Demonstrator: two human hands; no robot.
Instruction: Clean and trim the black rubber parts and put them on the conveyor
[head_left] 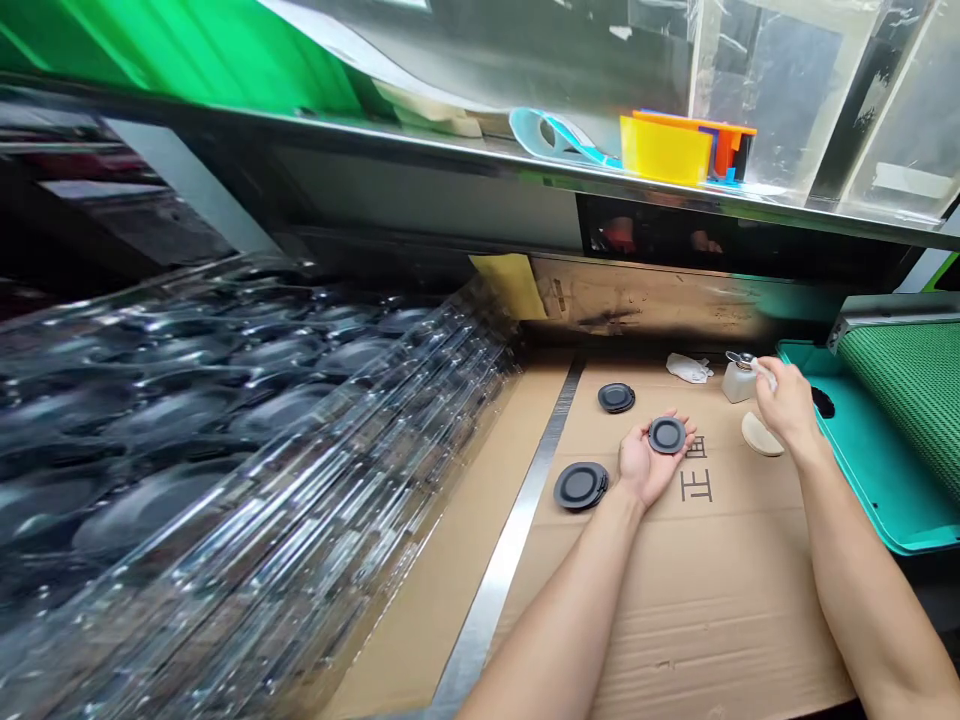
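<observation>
My left hand (646, 465) lies palm up over the cardboard sheet (675, 600) and holds a small black round disc (667, 435) in its fingers. My right hand (784, 402) reaches to a small clear dispenser bottle (738, 378) with a metal top, its fingers closed around something pale at the bottle's top. A pale oval pad (760, 436) lies just under that hand. Two more black discs rest on the cardboard: a small stack (580, 485) left of my left hand and one (616, 397) farther back.
A tall stack of clear plastic trays (225, 450) holding dark discs fills the left. A crumpled white cloth (688, 368) lies by the bottle. A green conveyor belt (915, 390) in a teal frame runs on the right. Yellow and orange bins (675, 148) sit on the shelf above.
</observation>
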